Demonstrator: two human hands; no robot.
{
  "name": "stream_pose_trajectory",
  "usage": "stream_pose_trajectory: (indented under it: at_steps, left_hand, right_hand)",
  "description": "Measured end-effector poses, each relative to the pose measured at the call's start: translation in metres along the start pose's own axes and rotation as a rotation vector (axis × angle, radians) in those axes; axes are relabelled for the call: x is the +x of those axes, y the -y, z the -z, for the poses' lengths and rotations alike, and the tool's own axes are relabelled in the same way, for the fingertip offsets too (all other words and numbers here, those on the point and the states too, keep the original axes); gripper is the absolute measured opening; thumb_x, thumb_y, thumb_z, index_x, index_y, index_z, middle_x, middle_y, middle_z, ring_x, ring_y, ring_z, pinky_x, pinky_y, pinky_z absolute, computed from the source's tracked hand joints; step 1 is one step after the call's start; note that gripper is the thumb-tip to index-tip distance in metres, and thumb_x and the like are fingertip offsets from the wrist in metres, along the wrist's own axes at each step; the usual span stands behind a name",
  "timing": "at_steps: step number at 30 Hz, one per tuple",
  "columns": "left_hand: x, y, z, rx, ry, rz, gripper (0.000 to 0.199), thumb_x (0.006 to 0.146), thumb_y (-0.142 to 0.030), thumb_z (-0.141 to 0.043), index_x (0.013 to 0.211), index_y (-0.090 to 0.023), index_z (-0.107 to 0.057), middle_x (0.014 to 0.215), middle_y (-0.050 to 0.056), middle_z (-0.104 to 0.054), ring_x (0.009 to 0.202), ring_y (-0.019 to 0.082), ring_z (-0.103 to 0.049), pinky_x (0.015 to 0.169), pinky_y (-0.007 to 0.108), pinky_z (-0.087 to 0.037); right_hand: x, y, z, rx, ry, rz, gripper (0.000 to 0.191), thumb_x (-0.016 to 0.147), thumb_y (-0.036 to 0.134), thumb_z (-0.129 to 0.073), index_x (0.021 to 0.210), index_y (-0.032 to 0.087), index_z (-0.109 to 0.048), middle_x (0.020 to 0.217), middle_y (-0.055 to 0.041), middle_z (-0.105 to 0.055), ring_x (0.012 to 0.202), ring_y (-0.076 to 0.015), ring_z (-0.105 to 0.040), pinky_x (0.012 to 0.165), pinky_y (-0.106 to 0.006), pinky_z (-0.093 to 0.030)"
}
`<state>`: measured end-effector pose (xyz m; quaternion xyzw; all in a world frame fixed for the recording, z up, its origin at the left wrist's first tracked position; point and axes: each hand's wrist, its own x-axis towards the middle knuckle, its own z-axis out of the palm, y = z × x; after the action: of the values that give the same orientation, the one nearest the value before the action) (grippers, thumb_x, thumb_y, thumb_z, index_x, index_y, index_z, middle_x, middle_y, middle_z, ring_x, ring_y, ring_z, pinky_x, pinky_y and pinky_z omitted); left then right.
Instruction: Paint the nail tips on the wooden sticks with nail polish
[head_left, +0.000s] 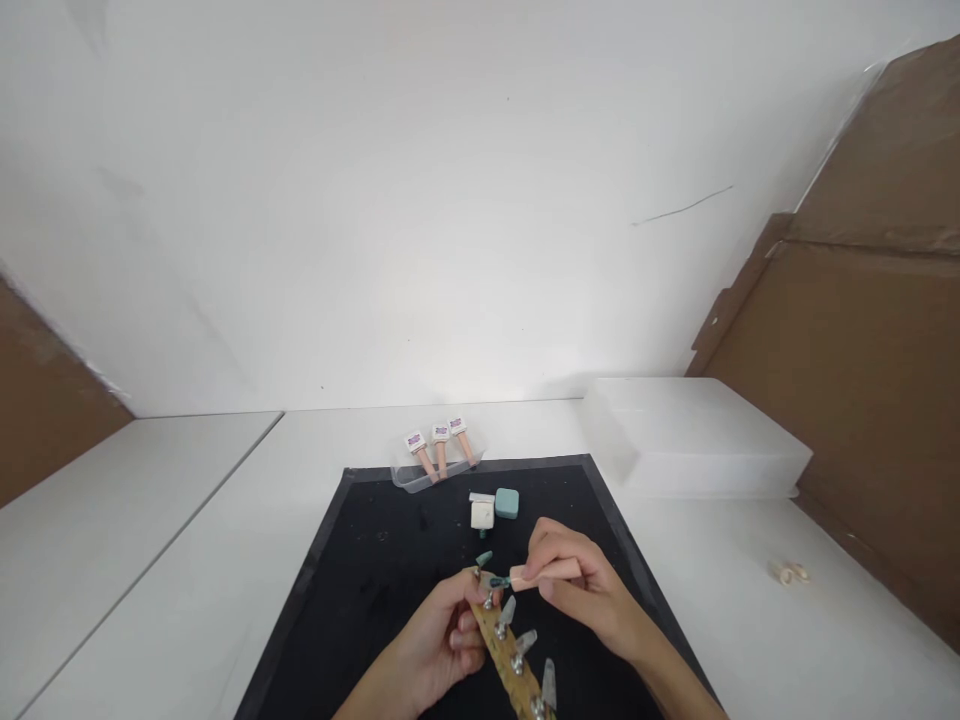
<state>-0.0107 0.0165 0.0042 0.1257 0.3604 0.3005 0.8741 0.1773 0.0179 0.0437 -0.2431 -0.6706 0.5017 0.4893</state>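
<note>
My left hand (446,640) grips the far end of a yellowish strip (504,650) that carries several clear nail tips on small metal stands. At its far end, one tip (484,558) is green. In my right hand (574,580) is a pink-handled brush (551,574), its dark green bristles touching or very near a tip beside my left fingers. Just beyond the hands, a white square bottle (482,515) and a teal square block (507,503) rest on the black mat (390,560).
Three pink-handled bottles with white labelled ends (440,433) lean in a clear tray (411,478) at the mat's back edge. A translucent white box (697,435) stands at the right. Small cream-coloured rings (787,572) lie on the white table (847,600). Brown cardboard (862,400) borders the right side.
</note>
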Motion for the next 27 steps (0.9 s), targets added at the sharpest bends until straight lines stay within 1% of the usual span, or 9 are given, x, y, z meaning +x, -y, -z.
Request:
stream_pose_trajectory:
  at_steps: [4, 8, 10, 12, 14, 17, 20, 23, 27]
  left_hand:
    - [0.0000, -0.0007, 0.0002, -0.002, 0.018, 0.002, 0.003, 0.055, -0.014, -0.056, 0.055, -0.012, -0.055, 0.034, -0.011, -0.029, 0.031, -0.001, -0.010, 0.031, 0.011, -0.010]
    - [0.0005, -0.0008, 0.0015, -0.007, 0.029, -0.005, 0.002, 0.055, -0.014, -0.057, 0.056, -0.012, -0.055, 0.034, -0.011, -0.030, 0.031, -0.001, -0.010, 0.031, 0.011, -0.009]
    - [0.0012, -0.0005, 0.0027, -0.009, 0.031, -0.006, 0.003, 0.055, -0.014, -0.057, 0.055, -0.012, -0.055, 0.035, -0.011, -0.030, 0.031, -0.001, -0.011, 0.031, 0.011, -0.011]
    - [0.0021, -0.0002, 0.0038, -0.012, 0.032, -0.008, 0.003, 0.055, -0.014, -0.057, 0.054, -0.012, -0.054, 0.035, -0.011, -0.030, 0.031, -0.001, -0.011, 0.030, 0.011, -0.011]
    - [0.0026, -0.0002, 0.0044, -0.013, 0.033, -0.004, 0.003, 0.056, -0.014, -0.056, 0.055, -0.012, -0.054, 0.035, -0.011, -0.030, 0.031, -0.001, -0.011, 0.030, 0.011, -0.011]
    - [0.0028, -0.0004, 0.0042, -0.013, 0.035, -0.001, 0.003, 0.057, -0.014, -0.056, 0.056, -0.012, -0.055, 0.035, -0.011, -0.029, 0.031, -0.001, -0.011, 0.031, 0.011, -0.011]
    - [0.0024, -0.0005, 0.0041, -0.013, 0.040, 0.002, 0.003, 0.057, -0.014, -0.056, 0.055, -0.012, -0.054, 0.035, -0.011, -0.029, 0.031, -0.001, -0.012, 0.030, 0.011, -0.011]
    - [0.0020, -0.0004, 0.0049, -0.015, 0.046, -0.002, 0.003, 0.057, -0.013, -0.056, 0.055, -0.012, -0.054, 0.035, -0.011, -0.029, 0.031, -0.001, -0.012, 0.030, 0.011, -0.013]
    - [0.0015, -0.0002, 0.0044, -0.013, 0.047, 0.005, 0.002, 0.057, -0.013, -0.056, 0.057, -0.012, -0.054, 0.035, -0.012, -0.029, 0.031, -0.001, -0.012, 0.030, 0.011, -0.014]
  right_hand:
    - [0.0022, 0.0027, -0.0005, -0.038, 0.005, 0.007, 0.016, 0.081, 0.012, -0.054, 0.079, 0.020, -0.068, 0.073, -0.0024, -0.057, 0.068, -0.0164, -0.049, 0.061, -0.027, -0.037]
    - [0.0019, 0.0022, -0.0002, -0.081, -0.021, -0.035, 0.020, 0.075, 0.004, -0.051, 0.069, 0.018, -0.063, 0.070, -0.0010, -0.052, 0.064, -0.0154, -0.048, 0.057, -0.026, -0.035]
    - [0.0013, 0.0020, 0.0002, -0.089, -0.042, -0.046, 0.020, 0.074, 0.004, -0.050, 0.067, 0.018, -0.061, 0.071, -0.0007, -0.050, 0.063, -0.0149, -0.048, 0.056, -0.026, -0.035]
    - [0.0007, 0.0024, 0.0005, -0.073, -0.053, -0.018, 0.018, 0.076, 0.007, -0.050, 0.069, 0.018, -0.061, 0.072, -0.0010, -0.050, 0.064, -0.0152, -0.048, 0.057, -0.026, -0.036]
    - [0.0006, 0.0033, 0.0003, -0.052, -0.046, 0.033, 0.016, 0.078, 0.010, -0.051, 0.073, 0.020, -0.062, 0.072, -0.0011, -0.051, 0.066, -0.0160, -0.049, 0.059, -0.027, -0.037]
    - [0.0013, 0.0048, -0.0006, -0.081, -0.006, 0.077, 0.018, 0.078, 0.009, -0.052, 0.077, 0.021, -0.065, 0.069, -0.0011, -0.054, 0.067, -0.0166, -0.049, 0.060, -0.028, -0.037]
    - [0.0023, 0.0053, -0.0011, -0.142, 0.018, 0.070, 0.021, 0.076, 0.005, -0.052, 0.075, 0.020, -0.066, 0.068, -0.0014, -0.054, 0.066, -0.0166, -0.048, 0.059, -0.028, -0.037]
    - [0.0023, 0.0049, -0.0008, -0.142, -0.014, 0.060, 0.022, 0.073, 0.003, -0.051, 0.069, 0.020, -0.064, 0.064, -0.0003, -0.051, 0.065, -0.0164, -0.047, 0.056, -0.027, -0.035]
    - [0.0019, 0.0049, -0.0008, -0.086, -0.019, 0.093, 0.021, 0.076, 0.006, -0.051, 0.075, 0.021, -0.065, 0.067, -0.0002, -0.051, 0.066, -0.0164, -0.048, 0.058, -0.027, -0.037]
